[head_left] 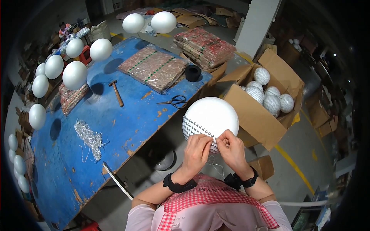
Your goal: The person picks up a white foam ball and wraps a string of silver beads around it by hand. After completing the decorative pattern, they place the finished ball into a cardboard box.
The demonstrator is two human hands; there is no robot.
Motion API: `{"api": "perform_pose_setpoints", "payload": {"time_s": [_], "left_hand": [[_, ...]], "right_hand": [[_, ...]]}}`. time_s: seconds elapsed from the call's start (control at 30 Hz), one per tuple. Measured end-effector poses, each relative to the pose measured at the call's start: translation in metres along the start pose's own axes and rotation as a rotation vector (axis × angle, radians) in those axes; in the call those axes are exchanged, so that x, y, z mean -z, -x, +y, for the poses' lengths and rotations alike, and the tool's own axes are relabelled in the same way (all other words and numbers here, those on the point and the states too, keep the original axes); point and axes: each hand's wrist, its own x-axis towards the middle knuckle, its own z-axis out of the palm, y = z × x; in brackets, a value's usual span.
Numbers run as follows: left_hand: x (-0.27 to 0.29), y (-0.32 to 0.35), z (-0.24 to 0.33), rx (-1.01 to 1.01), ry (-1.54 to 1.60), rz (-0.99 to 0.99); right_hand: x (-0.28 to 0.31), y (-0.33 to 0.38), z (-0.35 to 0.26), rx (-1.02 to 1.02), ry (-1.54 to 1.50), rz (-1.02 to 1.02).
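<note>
A large white ball is in front of me, beyond the table's edge. Rows of small silver beads cover its lower left part, while the upper part is bare. At the border of those rows, my left hand pinches the bead strand with thumb and forefinger. My right hand is closed in a pinch just beside it, also at the strand. A thin loose end dangles below between my wrists. My fingers hide the exact spot where the strand meets the ball.
On the blue table lie black scissors, a hammer, a silver bead-strand pile, black tape and plastic-wrapped packs. White balls stand along its far side. An open carton at right holds beaded balls.
</note>
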Motion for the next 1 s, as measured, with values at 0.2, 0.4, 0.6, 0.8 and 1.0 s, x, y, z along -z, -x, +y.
{"api": "perform_pose_setpoints", "payload": {"time_s": [0.2,0.4,0.6,0.8,1.0], "left_hand": [[-0.002,-0.002,-0.001,0.007,0.012,-0.001],[-0.005,-0.015,0.005,0.108,-0.003,-0.063],[-0.007,-0.022,-0.003,0.166,-0.057,-0.079],[-0.001,-0.026,-0.005,0.276,-0.003,-0.068],[-0.003,-0.026,0.002,0.277,0.009,-0.095]], "right_hand": [[0.003,-0.004,0.001,0.007,0.065,0.005],[0.001,-0.003,0.001,0.124,0.362,0.102],[0.014,0.002,0.005,0.103,0.192,0.034],[0.043,0.012,0.022,0.036,0.095,-0.078],[0.055,0.017,0.051,-0.013,-0.176,0.006]]}}
